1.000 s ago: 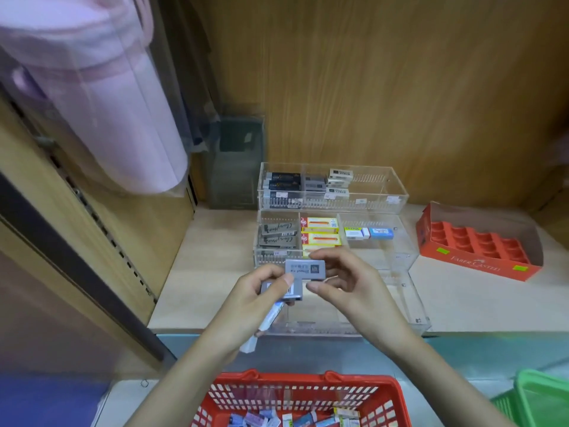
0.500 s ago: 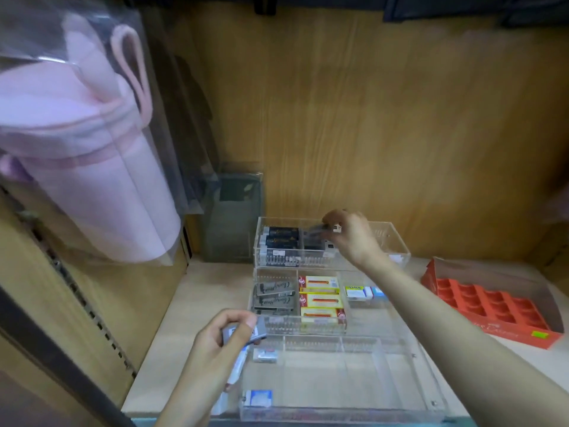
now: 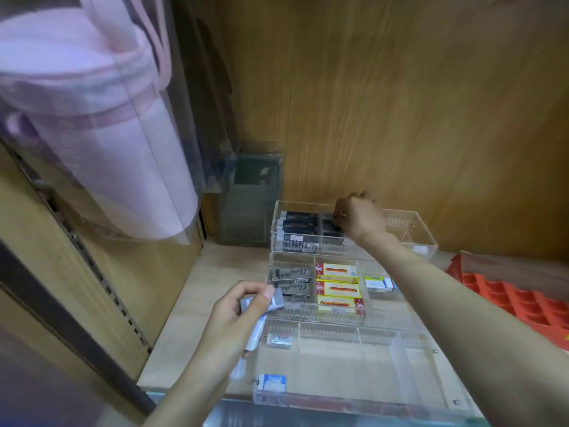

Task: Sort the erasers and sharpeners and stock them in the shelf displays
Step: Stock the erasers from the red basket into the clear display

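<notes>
My left hand (image 3: 238, 318) pinches a grey eraser (image 3: 264, 301), long axis left-right, near the shelf's (image 3: 191, 303) left edge. Right hand (image 3: 358, 218) curled inside the rear acrylic tray (image 3: 403, 240); can't tell what it holds.

Middle tray (image 3: 308, 315), left bay: two grey boxes (image 3: 291, 274), script reads "Chunghwa". Right bay: white box (image 3: 376, 282), yellow-green band reads "LYRA". Yellow boxes (image 3: 337, 288): print too small to read. Dark boxes (image 3: 297, 224) in back tray (image 3: 414, 238): gold print, illegible. Pack (image 3: 272, 302) in left hand (image 3: 231, 318): label blurred.
</notes>
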Available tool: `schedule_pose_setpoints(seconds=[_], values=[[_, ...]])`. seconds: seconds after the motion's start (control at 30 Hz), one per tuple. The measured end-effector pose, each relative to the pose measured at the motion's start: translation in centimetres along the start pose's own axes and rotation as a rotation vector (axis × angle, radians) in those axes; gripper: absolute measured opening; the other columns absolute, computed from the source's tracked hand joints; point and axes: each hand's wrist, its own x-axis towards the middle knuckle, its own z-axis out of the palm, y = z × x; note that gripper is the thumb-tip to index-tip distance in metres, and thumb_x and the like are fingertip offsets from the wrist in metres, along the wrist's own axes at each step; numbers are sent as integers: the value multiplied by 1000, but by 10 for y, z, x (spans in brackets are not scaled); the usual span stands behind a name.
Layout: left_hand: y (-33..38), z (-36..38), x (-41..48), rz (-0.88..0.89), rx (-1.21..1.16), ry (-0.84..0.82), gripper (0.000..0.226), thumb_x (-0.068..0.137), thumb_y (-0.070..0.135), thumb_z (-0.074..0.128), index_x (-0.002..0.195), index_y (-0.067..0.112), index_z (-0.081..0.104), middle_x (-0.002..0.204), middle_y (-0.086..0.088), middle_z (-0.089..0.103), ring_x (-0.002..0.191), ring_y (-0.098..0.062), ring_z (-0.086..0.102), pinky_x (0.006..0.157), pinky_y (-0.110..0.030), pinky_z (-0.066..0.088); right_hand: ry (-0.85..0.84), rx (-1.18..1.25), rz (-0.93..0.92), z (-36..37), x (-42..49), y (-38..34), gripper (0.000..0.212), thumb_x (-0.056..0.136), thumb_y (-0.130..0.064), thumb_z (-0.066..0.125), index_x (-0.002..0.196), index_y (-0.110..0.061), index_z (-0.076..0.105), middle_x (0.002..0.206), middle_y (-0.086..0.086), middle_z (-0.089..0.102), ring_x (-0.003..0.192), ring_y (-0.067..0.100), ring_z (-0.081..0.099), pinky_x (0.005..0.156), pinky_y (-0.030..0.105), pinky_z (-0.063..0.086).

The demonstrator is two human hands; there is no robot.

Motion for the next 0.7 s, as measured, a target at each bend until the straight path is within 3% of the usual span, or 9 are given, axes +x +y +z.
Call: schedule_pose_setpoints(seconds=[0.2, 0.3, 0.37, 0.47, 0.53, 0.6, 0.7], values=[[-4, -1, 1, -10, 12, -4, 16, 89, 29, 62, 92, 13, 61, 47, 6, 47, 37, -7, 35, 39, -19, 25, -27, -8, -27, -4, 1, -1, 21, 86, -24, 62, 105, -17, 68, 114, 11, 58, 115, 33, 41, 90, 36, 33], [-3, -2, 1, 11, 19, -11, 27, 77, 43, 67, 90, 19, 63, 51, 9, 48, 43, -8, 36, 39, -20, 27, 125, 250, -51, -13, -24, -7, 23, 86, -23, 62, 107, -16, 67, 112, 10, 57, 109, 31, 43, 88, 35, 33], [-3, -2, 1, 13, 28, -4, 21, 82, 42, 68, 89, 23, 63, 54, 9, 49, 47, -10, 36, 41, -21, 28, 161, 480, -104, -24, -60, -21, 18, 88, -19, 58, 104, -15, 67, 105, 7, 60, 102, 23, 49, 86, 31, 37], [-1, -1, 0, 4, 21, -5, 14, 84, 39, 62, 90, 27, 60, 61, 11, 54, 48, -9, 41, 42, -22, 30, -136, 986, -177, -40, -127, -44, 16, 88, -10, 62, 102, -15, 67, 98, 0, 66, 88, 6, 58, 80, 15, 43], [0, -1, -1, 6, 8, -21, 22, 78, 45, 62, 92, 28, 58, 64, 12, 57, 49, -7, 44, 41, -20, 30, -302, 1105, -224, -41, -157, -53, 24, 84, -9, 68, 105, -21, 65, 97, -7, 64, 86, 2, 57, 79, 14, 44], [2, -1, -3, 9, -2, -44, 33, 72, 50, 67, 94, 27, 58, 63, 13, 58, 51, -8, 46, 41, -21, 30, -368, 1146, -226, -34, -170, -58, 32, 80, -12, 73, 108, -24, 63, 94, -7, 61, 85, 1, 55, 78, 14, 43], [2, 0, -4, 13, 6, -39, 45, 67, 60, 72, 94, 26, 60, 67, 8, 60, 59, -14, 49, 47, -24, 34, -318, 1190, -191, -28, -174, -63, 30, 77, -11, 75, 101, -23, 64, 87, -7, 61, 81, 2, 55, 74, 15, 43]])
